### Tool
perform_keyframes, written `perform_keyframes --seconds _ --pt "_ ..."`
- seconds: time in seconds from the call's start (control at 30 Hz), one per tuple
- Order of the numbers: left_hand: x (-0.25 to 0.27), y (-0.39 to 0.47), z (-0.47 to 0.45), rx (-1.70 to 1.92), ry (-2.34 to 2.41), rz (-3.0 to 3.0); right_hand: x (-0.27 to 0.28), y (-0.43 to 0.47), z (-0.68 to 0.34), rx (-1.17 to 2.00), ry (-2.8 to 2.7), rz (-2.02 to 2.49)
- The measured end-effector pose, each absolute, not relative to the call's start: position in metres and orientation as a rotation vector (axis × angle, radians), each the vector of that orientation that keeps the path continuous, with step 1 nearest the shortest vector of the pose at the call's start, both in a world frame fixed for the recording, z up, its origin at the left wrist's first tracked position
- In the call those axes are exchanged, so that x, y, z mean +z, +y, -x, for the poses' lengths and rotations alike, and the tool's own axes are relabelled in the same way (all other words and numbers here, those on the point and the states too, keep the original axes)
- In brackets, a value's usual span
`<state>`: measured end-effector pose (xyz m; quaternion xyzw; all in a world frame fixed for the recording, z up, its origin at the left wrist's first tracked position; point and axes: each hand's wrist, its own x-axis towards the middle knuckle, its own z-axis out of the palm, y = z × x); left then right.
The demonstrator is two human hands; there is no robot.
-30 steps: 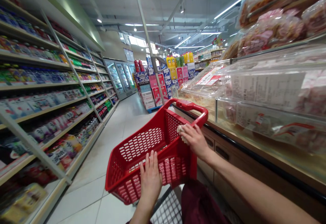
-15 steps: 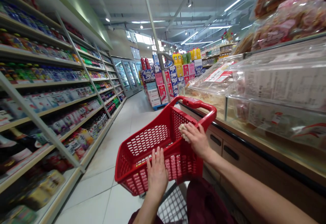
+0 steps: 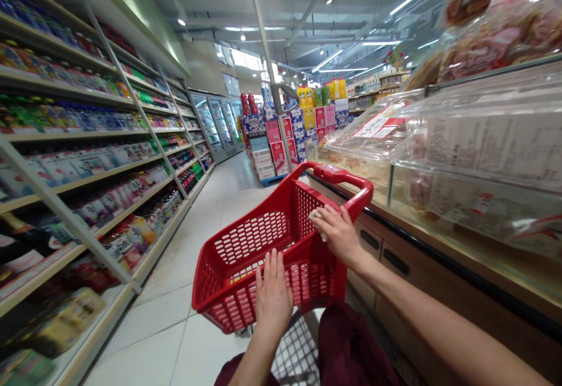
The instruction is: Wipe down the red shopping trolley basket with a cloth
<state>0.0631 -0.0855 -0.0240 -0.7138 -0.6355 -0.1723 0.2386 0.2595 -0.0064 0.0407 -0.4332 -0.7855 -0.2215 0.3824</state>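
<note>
A red plastic shopping cart (image 3: 246, 239) with perforated basket walls stands before me, its handle at the upper right. My left hand (image 3: 273, 292) lies flat against the basket's near side, fingers stretched out and pointing up toward the rim. On the rim nearer the handle, my right hand (image 3: 340, 236) presses a crumpled whitish cloth (image 3: 317, 215); part of the cloth is hidden under the fingers. Below the basket shows a lower wire grid rack (image 3: 296, 351).
Shelves of bottled and packaged drinks (image 3: 88, 169) line the left. Stacked drink boxes (image 3: 274, 140) stand ahead by a pole, with glass-door fridges (image 3: 215, 122) behind. Close on the right is a wooden counter (image 3: 421, 269) with clear bins (image 3: 483, 140) and bagged baked goods.
The cart has shifted slightly left in view, along with the shelves. Both hands stay on the basket in nearly the same places, and the right one covers more of the cloth.
</note>
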Motion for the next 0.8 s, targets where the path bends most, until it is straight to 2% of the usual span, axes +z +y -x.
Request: perform_keyframes --seconds 0.1,0.27,0.47,0.67,0.8 --pt "-0.025 -0.085 -0.067 -0.507 -1.758 1.953 0.029 -0.012 -0.256 -0.598 -1.871 1.148" --pt "-0.025 -0.089 -0.057 -0.531 -1.746 1.949 0.007 -0.028 -0.22 -0.606 -2.068 0.877" --pt "-0.034 -0.096 -0.039 -0.556 -1.797 1.855 0.019 -0.019 -0.249 -0.582 -1.866 1.102" --pt "-0.033 -0.101 -0.029 -0.498 -1.807 1.875 -0.011 -0.036 -0.194 -0.531 -2.103 0.834" --pt "-0.036 -0.111 -0.01 -0.526 -1.881 1.784 -0.011 -0.035 -0.184 -0.443 -1.992 0.957"
